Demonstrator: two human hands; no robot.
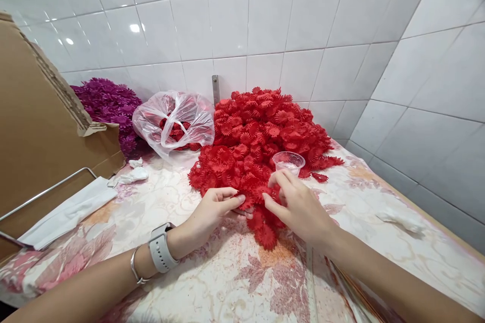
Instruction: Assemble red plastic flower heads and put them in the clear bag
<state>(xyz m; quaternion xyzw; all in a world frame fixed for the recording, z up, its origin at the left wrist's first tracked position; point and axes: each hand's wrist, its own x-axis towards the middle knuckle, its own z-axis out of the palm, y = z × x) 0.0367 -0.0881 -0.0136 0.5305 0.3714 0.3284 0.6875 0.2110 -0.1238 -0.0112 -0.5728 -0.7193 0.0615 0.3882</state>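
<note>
- Currently, red flower heap sits on floral tablecloth, up vs tiled wall; some loose pcs spill off its front.
- L hand at heap's front edge: thumb & index nearly closed, pinching rim of a red flower pc; other fingers partly hidden under it.
- R hand at heap's front, opp. L hand: half-open, gap btwn thumb & index, over red pcs; can't tell if it has hold of any.
- Clear plastic cup at heap's R front, just behind R hand.
- Tied clear bag w/ red pcs inside, just L of heap.
- Purple flower pile further L of heap, past bag.
- Cardboard box far L of heap.
- Grey-white watch & bracelet on L wrist, front-L of heap.
</note>
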